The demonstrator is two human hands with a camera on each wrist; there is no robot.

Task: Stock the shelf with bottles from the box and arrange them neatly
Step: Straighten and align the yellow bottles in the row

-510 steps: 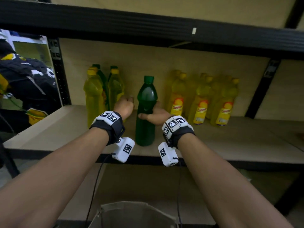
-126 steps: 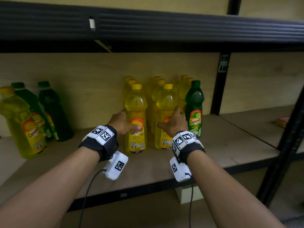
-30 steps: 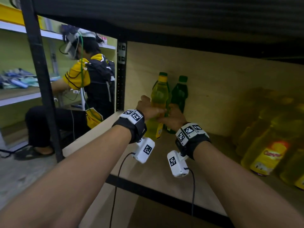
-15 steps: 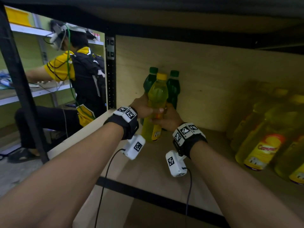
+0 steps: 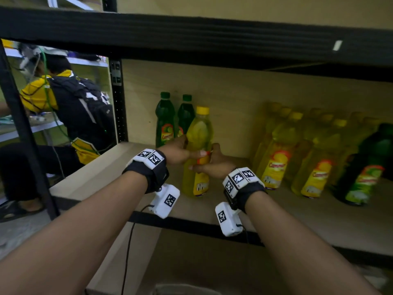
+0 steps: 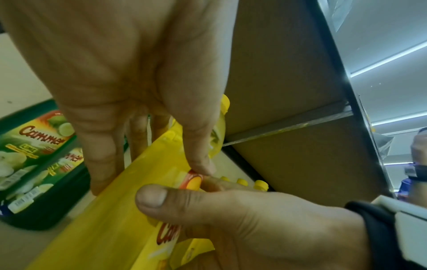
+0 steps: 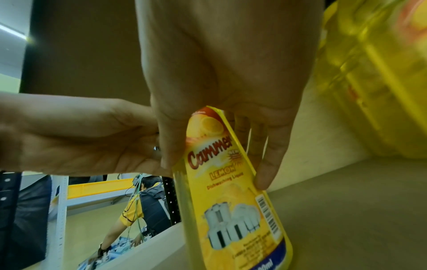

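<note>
Both hands hold one yellow lemon dish-liquid bottle upright over the shelf board, just right of two green bottles. My left hand grips its left side, thumb across the label. My right hand grips the right side, thumb on the front. In the left wrist view the left hand wraps the yellow bottle, with the green bottles behind. The right wrist view has my right hand round the yellow bottle. Whether the base touches the board is unclear.
A block of several yellow bottles stands to the right, with one green bottle at its far end. A black upright post bounds the shelf on the left. Beyond it another person crouches. A box rim shows below.
The yellow bottle has moved right, from in front of the two green bottles to beside them. Both hands still hold it.
</note>
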